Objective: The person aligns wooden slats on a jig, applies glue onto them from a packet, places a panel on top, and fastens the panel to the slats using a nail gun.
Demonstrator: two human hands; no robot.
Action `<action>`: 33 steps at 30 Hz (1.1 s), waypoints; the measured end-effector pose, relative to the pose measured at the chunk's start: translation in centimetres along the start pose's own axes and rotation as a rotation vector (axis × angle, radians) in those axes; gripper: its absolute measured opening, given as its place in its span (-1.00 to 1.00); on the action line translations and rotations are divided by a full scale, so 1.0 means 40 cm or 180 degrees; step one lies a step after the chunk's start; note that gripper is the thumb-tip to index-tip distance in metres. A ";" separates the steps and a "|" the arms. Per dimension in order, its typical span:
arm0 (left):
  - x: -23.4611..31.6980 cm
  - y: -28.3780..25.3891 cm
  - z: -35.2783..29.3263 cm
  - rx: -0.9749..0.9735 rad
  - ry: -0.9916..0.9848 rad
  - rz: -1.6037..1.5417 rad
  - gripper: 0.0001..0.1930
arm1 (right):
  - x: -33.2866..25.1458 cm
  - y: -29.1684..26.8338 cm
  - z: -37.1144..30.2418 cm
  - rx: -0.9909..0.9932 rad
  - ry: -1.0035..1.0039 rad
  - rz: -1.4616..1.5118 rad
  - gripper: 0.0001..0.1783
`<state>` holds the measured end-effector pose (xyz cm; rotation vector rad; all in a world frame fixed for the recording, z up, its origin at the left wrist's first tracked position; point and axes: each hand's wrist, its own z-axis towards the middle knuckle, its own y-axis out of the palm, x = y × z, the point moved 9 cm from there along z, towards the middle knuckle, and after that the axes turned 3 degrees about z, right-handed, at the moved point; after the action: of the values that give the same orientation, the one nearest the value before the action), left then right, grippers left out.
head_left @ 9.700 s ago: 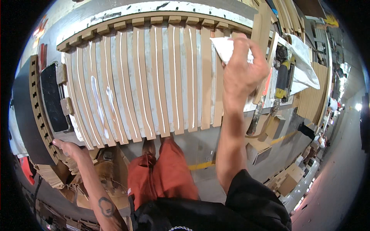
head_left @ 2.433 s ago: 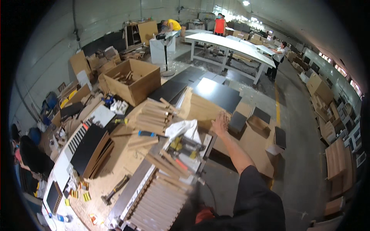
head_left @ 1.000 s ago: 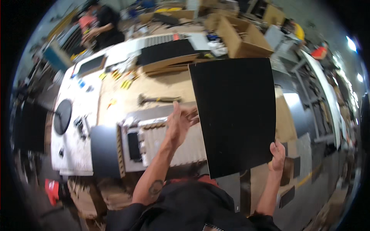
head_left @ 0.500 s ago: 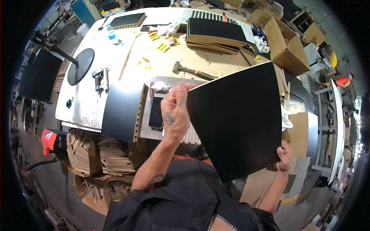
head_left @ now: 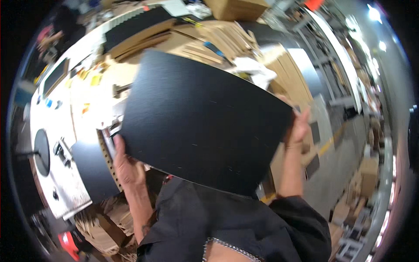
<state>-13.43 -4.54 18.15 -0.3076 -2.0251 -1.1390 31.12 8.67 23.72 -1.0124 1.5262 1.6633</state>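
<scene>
A large black panel [head_left: 200,124] is held up in front of my chest, its broad flat face toward me with a few light specks and scratches. My left hand [head_left: 126,166] grips its left edge, thumb along the side. At the right edge, my right hand [head_left: 299,124] is closed on the panel near its corner. The fingers behind the panel are hidden. Left of my left hand lies another dark panel [head_left: 94,168] with a row of holes along its edge. Beyond the held panel, a hammer head [head_left: 118,89] shows on the worktable [head_left: 54,203].
Black panels [head_left: 137,28] are stacked at the table's far side. Wooden strips [head_left: 222,39], a blue-handled tool [head_left: 214,49] and a white cloth [head_left: 255,72] lie behind. At right stands a stack of brown boards [head_left: 286,70]. A cardboard box of offcuts [head_left: 102,231] sits below left.
My view has swung to the right. The panel has turned to lie more sideways, and my left hand has shifted from its top corner down to its left edge.
</scene>
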 end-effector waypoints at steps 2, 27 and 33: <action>-0.021 -0.075 0.004 0.0215 0.0107 -0.0206 -0.70 | 0.124 -0.040 -0.064 -0.0266 0.0194 0.0735 -0.35; 0.100 0.050 -0.198 -0.0796 -0.0151 -0.0551 -0.19 | 0.184 0.049 0.033 0.0580 0.0553 -0.0026 -0.52; 0.098 0.022 -0.199 -0.0743 -0.0390 -0.0268 -0.34 | 0.143 0.027 0.016 0.1149 0.0197 -0.0837 -0.52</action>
<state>-11.52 -11.06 23.89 -0.4212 -2.0281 -1.4444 27.34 8.98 19.25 -1.0212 1.5834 1.1362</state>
